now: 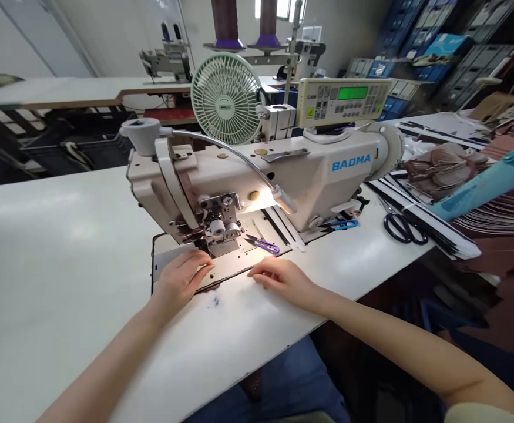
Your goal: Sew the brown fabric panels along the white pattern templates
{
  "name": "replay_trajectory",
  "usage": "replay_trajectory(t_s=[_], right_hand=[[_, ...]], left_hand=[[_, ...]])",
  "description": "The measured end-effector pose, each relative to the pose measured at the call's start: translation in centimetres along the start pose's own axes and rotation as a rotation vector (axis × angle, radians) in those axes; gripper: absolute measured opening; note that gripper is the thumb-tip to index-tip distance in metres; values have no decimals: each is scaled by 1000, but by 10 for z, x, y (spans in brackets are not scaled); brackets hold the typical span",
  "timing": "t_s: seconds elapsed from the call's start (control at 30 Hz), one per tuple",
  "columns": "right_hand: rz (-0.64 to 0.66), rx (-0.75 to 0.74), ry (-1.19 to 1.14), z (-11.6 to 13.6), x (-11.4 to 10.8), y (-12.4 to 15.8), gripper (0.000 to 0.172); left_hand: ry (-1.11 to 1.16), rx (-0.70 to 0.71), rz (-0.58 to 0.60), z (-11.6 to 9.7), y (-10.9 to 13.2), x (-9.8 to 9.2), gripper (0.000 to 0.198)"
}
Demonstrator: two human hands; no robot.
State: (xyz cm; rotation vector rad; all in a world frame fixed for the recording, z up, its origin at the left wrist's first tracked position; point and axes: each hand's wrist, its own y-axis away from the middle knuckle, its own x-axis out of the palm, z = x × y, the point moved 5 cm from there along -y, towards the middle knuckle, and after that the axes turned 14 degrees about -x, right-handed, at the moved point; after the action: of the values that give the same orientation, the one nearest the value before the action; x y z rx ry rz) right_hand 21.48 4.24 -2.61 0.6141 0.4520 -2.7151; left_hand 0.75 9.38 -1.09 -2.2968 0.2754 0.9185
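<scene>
Bare forearms cross the tabletop at its front edge; left hand and right hand curl loosely by the machine, possibly pinching something, I can't tell. Snips between them, farther back, look light, springy, best taken mid-handle.

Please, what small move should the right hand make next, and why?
Perhaps the right hand should slide the purple snips away from the sewing head: they lie close beside it, their points toward it, and near this hand.
</scene>
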Motion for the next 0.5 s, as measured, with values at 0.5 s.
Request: replay_trajectory(t_s=[0.5], right_hand=[[-275, -615, 1140, 111, -63, -71, 49]], left_hand=[[179, -231, 54, 6, -2, 1, 20]])
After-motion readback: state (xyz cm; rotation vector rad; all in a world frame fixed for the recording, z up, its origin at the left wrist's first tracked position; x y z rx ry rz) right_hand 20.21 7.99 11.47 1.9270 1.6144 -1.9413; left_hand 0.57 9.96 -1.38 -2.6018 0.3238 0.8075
